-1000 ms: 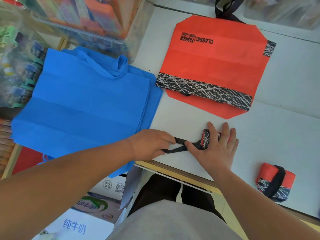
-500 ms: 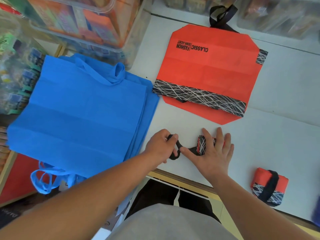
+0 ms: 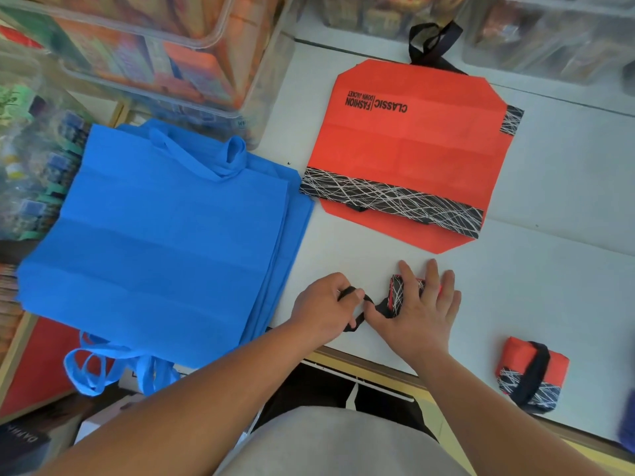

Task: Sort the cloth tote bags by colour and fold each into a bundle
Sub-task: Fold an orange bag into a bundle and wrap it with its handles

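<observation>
A: Bins first. We note a clear plastic storage bin point(image 3: 206, 63) at the table's far left and a second clear plastic bin point(image 3: 549, 39) at far right. Both hold colourful packets, too blurred for us to name.

B: Agreed. Bags next: we log a stack of flat blue cloth tote bags point(image 3: 165, 242) at left, overhanging the white table point(image 3: 549, 269). A flat orange tote bag with a black scribble-print band point(image 3: 412, 149) lies just beside it.

A: We see the small orange-and-black folded bundle point(image 3: 398, 293) near the table's front edge, its black strap point(image 3: 354, 325) trailing left. A finished orange bundle point(image 3: 531, 372), strap around it, lies well apart at right.

B: Hands: the left hand point(image 3: 323, 307) curls round the strap. The right hand point(image 3: 419, 314) presses the small bundle, fingers straight and spread.
</observation>
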